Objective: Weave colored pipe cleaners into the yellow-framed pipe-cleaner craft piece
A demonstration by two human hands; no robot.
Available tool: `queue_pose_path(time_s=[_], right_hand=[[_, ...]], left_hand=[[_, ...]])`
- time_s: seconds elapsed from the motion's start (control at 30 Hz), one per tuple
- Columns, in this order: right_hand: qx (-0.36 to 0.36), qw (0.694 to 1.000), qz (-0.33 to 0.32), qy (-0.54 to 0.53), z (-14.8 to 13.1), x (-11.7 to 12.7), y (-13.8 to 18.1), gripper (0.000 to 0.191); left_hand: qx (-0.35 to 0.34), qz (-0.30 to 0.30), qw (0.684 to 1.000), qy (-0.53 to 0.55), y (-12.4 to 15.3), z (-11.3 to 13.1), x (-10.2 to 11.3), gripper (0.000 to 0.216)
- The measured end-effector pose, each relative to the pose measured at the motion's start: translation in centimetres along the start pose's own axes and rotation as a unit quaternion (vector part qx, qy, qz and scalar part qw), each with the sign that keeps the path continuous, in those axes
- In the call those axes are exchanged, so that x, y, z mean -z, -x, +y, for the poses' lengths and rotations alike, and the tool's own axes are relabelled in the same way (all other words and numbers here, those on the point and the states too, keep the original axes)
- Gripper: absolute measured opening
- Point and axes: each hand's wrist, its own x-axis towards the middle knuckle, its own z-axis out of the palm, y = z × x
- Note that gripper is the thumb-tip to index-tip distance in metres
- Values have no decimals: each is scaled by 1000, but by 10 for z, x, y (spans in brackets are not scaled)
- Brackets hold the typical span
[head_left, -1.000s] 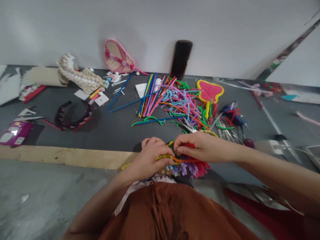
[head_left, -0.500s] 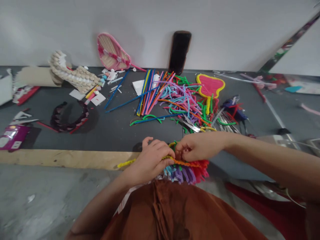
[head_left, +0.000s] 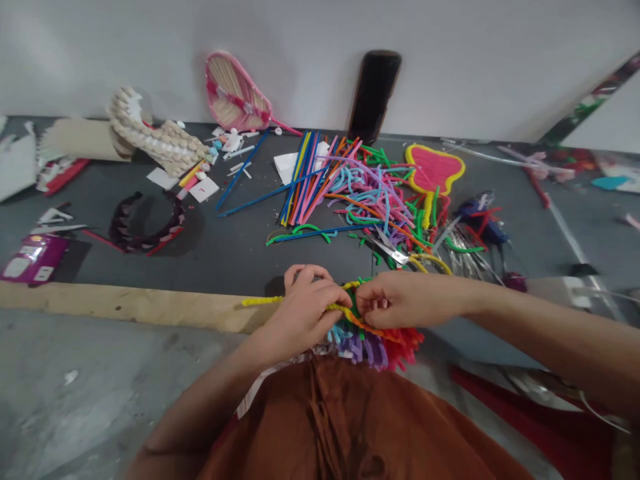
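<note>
Both my hands meet over my lap at a pipe-cleaner piece (head_left: 375, 341) with a fringe of blue, purple and red loops hanging below. My left hand (head_left: 305, 310) is closed round its left end, where a yellow pipe cleaner (head_left: 263, 301) sticks out to the left. My right hand (head_left: 405, 299) pinches the piece's top edge at the green and orange strands. Fingers of both hands are curled tight.
A heap of coloured pipe cleaners (head_left: 360, 193) lies on the grey mat, with scissors (head_left: 400, 253) at its near edge. A pink and yellow shape (head_left: 434, 168), a dark phone (head_left: 374, 93) leaning on the wall, a black headband (head_left: 147, 223) and a wooden strip (head_left: 125, 303) surround it.
The yellow pipe cleaner's end now sticks out further left of my left hand. My right hand has shifted slightly along the piece's top edge. The view has tilted a little.
</note>
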Motion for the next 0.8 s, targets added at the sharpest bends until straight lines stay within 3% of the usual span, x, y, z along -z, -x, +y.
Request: queue_pose_path(time_s=[0.3, 0.4, 0.53, 0.67, 0.8], right_hand=[[-50, 996, -15, -67, 3, 0, -2, 7], [-44, 998, 40, -38, 1, -3, 0, 6], [-43, 981, 178, 60, -4, -13, 4, 10], [19, 927, 297, 229, -4, -25, 11, 14], [123, 816, 393, 407, -4, -32, 18, 19]], left_hand=[[-45, 70, 996, -22, 1, 4, -3, 14], [-51, 67, 996, -34, 1, 2, -2, 14], [-50, 80, 993, -64, -1, 1, -3, 17], [-68, 124, 986, -87, -4, 1, -5, 16], [-59, 129, 984, -106, -8, 4, -7, 23]])
